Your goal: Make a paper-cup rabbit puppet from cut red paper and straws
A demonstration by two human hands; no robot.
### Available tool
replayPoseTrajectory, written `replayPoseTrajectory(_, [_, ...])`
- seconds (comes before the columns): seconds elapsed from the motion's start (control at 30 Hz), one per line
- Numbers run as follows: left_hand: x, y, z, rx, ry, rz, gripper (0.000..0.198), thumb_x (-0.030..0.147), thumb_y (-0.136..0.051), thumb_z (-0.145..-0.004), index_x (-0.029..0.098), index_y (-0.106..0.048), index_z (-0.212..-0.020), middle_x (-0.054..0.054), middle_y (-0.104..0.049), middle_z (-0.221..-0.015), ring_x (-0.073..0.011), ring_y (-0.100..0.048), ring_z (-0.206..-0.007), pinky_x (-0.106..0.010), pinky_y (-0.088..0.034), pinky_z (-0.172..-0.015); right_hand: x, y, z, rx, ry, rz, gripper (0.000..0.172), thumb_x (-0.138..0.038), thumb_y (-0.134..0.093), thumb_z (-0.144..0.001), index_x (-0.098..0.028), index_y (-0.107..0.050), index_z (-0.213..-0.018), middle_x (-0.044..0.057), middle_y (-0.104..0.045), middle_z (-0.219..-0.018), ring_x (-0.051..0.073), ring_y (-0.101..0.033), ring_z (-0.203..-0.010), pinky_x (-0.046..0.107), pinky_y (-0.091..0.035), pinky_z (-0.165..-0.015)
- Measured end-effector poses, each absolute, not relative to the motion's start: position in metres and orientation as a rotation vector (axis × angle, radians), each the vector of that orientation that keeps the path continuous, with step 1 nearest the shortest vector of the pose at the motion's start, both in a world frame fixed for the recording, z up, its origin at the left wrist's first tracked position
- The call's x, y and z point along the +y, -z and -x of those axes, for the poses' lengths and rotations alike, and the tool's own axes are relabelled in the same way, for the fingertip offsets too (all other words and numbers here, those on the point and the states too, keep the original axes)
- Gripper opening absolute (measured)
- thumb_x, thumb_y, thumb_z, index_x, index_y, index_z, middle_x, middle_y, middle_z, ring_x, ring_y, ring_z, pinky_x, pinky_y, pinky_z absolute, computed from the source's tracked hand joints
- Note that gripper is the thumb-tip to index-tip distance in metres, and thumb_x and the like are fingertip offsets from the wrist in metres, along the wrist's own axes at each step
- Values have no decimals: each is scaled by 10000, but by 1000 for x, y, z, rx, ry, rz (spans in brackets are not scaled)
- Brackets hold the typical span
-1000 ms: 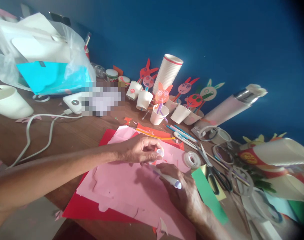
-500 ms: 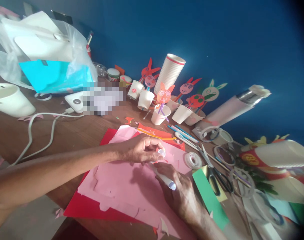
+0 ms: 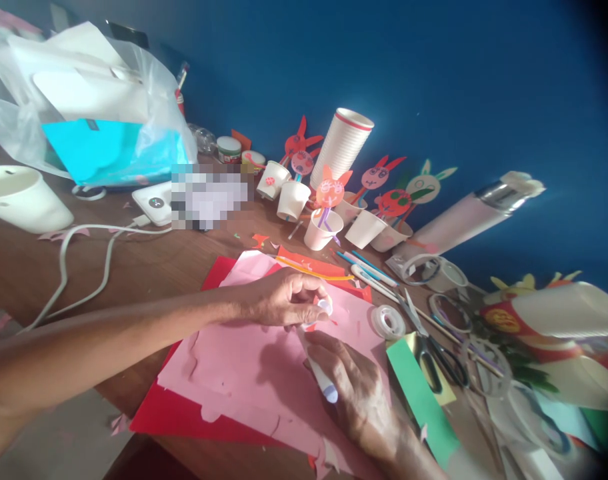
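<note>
My left hand (image 3: 289, 300) is closed in a pinch over the pink sheets, with a small white round piece (image 3: 325, 307) showing at its fingertips. In my right hand (image 3: 361, 387) is a white pen (image 3: 320, 377) with a lilac end, tilted so that its far end meets the left fingers. The contact there is partly hidden. Beneath both hands lie pink paper sheets (image 3: 234, 373), with a red sheet (image 3: 184, 420) under them. A bit of red paper shows between the hands.
Paper cups (image 3: 294, 200) with paper animal heads stand at the back near a cup stack (image 3: 341, 147). To the right are a tape roll (image 3: 389, 322), scissors (image 3: 427, 340), a green strip (image 3: 424, 400) and a flask (image 3: 464, 217). A white cable (image 3: 61, 260) runs at left.
The lilac end of the pen has swung left and down, so the pen stands steeper, and my right hand has turned with it. My left hand has stayed nearly in place.
</note>
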State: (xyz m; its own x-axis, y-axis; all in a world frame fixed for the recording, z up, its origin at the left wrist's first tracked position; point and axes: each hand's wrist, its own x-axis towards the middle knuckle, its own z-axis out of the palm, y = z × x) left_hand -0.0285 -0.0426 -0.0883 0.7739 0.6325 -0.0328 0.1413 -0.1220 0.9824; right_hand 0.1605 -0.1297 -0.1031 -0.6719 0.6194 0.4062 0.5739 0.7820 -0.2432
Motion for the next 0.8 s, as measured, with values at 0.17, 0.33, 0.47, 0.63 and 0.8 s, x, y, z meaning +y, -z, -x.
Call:
replayPoseTrajectory(0.17, [-42, 92, 27, 632, -487, -1677, 247, 385, -539, -796, 152, -554, -877, 21, -535, -596, -79, -497, -455, -185, -406, -388, -135, 103, -163, -2501, -119, 908, 328, -45, -377, -797, -163, -448, -1094, 130, -629, -1039, 215, -641, -835, 303, -537, -621])
replayPoseTrajectory(0.33, [-42, 91, 27, 621, -494, -1675, 224, 359, -538, -799, 150, -547, -878, 25, -528, -591, -72, -496, -449, -183, -414, -402, -138, 103, -167, -2458, -172, 922, 361, -45, -403, -782, -169, -447, -1118, 128, -628, -1050, 210, -636, -878, 302, -544, -654])
replayPoseTrajectory(0.47, [-44, 83, 29, 644, -443, -1666, 217, 351, -536, -808, 150, -549, -888, 19, -545, -614, -67, -503, -472, -172, -417, -421, -140, 113, -179, -2350, -246, 991, 378, -46, -415, -782, -182, -455, -1133, 119, -613, -1087, 209, -613, -965, 317, -534, -744])
replayPoseTrajectory(0.63, [-49, 69, 32, 713, -390, -1634, 231, 372, -508, -823, 164, -550, -912, -16, -603, -706, -90, -550, -533, -154, -391, -393, -140, 123, -187, -2264, -228, 1071, 328, -85, -457, -805, -203, -487, -1109, 92, -630, -1053, 202, -609, -977, 303, -532, -750])
replayPoseTrajectory(0.8, [-48, 72, 30, 739, -406, -1602, 219, 351, -541, -801, 164, -556, -912, -7, -607, -677, -92, -562, -522, -153, -398, -390, -139, 121, -185, -2289, -281, 1051, 315, -96, -439, -827, -188, -477, -1126, 105, -624, -1056, 199, -601, -992, 299, -520, -761])
